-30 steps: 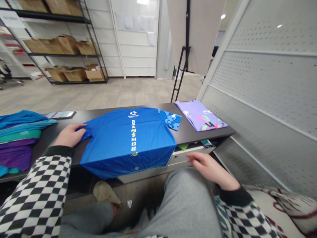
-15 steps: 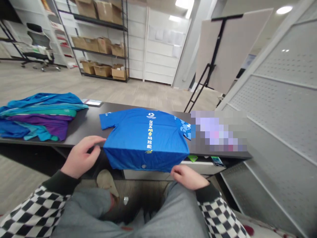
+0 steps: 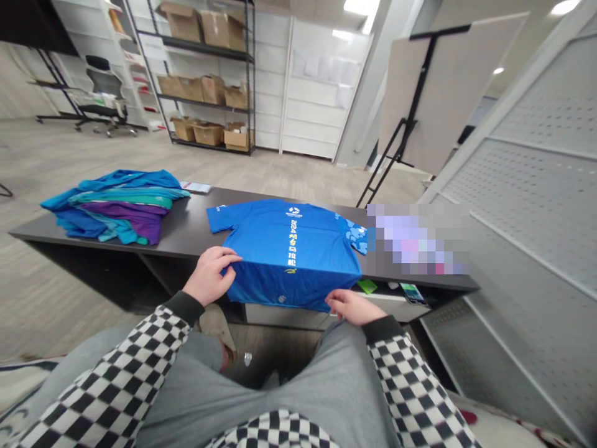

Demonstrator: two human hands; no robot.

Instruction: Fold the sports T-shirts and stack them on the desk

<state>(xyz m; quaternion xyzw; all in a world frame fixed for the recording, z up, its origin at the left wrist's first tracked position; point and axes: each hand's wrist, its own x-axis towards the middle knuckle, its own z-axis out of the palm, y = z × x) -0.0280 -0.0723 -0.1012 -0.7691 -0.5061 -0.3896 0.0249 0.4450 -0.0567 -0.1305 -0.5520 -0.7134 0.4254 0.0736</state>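
Observation:
A blue short-sleeved T-shirt (image 3: 261, 236) lies spread on the dark table, printed with white and yellow lettering. Its lower part hangs over the front edge towards me. At the shirt's left side is my left hand (image 3: 211, 274), its fingertips resting on the fabric and its thumb apart from them. My right hand (image 3: 354, 306) pinches the hanging hem at the lower right corner between thumb and fingers.
A heap of blue, teal and purple clothes (image 3: 116, 208) lies on the left of the table (image 3: 186, 227). A blurred-out item (image 3: 410, 239) is at the right end. Below it, a green item (image 3: 367, 286) sits in the open compartment. A perforated panel (image 3: 536, 205) stands close on the right.
My left hand has moved right onto the shirt's left edge. My right hand stays at the lower right hem. The view has shifted left, showing more of the clothes heap and table.

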